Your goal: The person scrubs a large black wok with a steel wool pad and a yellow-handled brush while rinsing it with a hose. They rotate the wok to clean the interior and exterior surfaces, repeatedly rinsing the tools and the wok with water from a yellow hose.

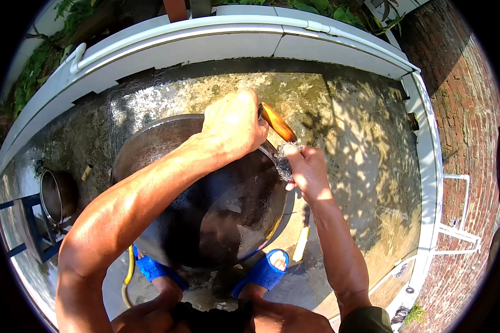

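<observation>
A large, dark metal wok (233, 208) stands tilted between my feet, its hollow side facing me. My left hand (235, 120) reaches across and grips the wok's far right rim, beside a brown wooden handle (279, 123). In my right hand (310, 168) is a wad of grey steel wool (283, 162), pinched by the thumb and fingers. The steel wool touches the rim close to the lower end of that handle. Part of the rim is hidden behind my left hand.
Blue slippers (260, 270) are on my feet, beside the wok. A yellow hose (130, 268) runs by the left foot. A slim pale-and-dark tool (302, 243) lies at right. Leftward are a smaller pot (58, 195) and a blue frame (31, 224). A low white wall (233, 48) borders the concrete.
</observation>
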`<state>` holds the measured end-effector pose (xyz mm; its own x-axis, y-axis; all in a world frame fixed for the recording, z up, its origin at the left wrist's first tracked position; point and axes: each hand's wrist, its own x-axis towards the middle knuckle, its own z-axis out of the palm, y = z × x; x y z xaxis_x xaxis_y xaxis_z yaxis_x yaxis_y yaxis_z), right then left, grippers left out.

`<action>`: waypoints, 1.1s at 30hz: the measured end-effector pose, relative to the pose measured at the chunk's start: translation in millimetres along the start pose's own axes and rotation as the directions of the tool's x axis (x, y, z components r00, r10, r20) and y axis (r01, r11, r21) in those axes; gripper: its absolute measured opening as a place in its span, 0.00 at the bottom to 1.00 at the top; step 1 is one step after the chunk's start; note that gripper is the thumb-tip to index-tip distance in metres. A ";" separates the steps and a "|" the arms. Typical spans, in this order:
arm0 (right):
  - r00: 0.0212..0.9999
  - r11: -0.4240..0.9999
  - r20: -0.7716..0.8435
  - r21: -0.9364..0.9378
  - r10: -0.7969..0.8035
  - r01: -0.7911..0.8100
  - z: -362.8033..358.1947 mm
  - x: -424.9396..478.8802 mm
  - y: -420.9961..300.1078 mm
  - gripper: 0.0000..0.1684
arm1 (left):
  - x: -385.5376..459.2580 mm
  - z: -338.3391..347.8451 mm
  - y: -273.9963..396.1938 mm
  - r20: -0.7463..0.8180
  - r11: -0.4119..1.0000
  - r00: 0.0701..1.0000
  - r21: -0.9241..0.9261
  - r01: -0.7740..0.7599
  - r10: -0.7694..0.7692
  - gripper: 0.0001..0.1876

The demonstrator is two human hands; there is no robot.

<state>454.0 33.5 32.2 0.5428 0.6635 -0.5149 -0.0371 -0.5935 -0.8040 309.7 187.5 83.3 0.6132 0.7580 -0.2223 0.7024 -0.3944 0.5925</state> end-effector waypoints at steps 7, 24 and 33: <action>0.841 0.788 -0.193 -0.500 -0.505 0.358 -20.7 21.9 0.8 0.19 | 2.5 5.1 -1.4 0.080 1.000 0.997 0.003 0.012 -0.012 0.15; 0.602 0.440 0.306 -0.458 -0.737 0.772 -22.1 -6.9 -17.4 0.11 | 27.3 -17.0 -22.9 0.303 0.972 0.952 -0.233 0.033 0.040 0.24; 0.596 0.421 0.230 -0.518 -0.769 0.744 9.7 -12.1 -14.1 0.04 | 30.2 -13.5 -27.2 0.313 0.936 0.950 -0.336 0.105 0.006 0.22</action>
<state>439.8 38.2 46.9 0.1591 0.9568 0.2432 0.8232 0.0074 -0.5677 304.2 228.1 70.9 0.6996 0.5549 -0.4502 0.6006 -0.1153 0.7912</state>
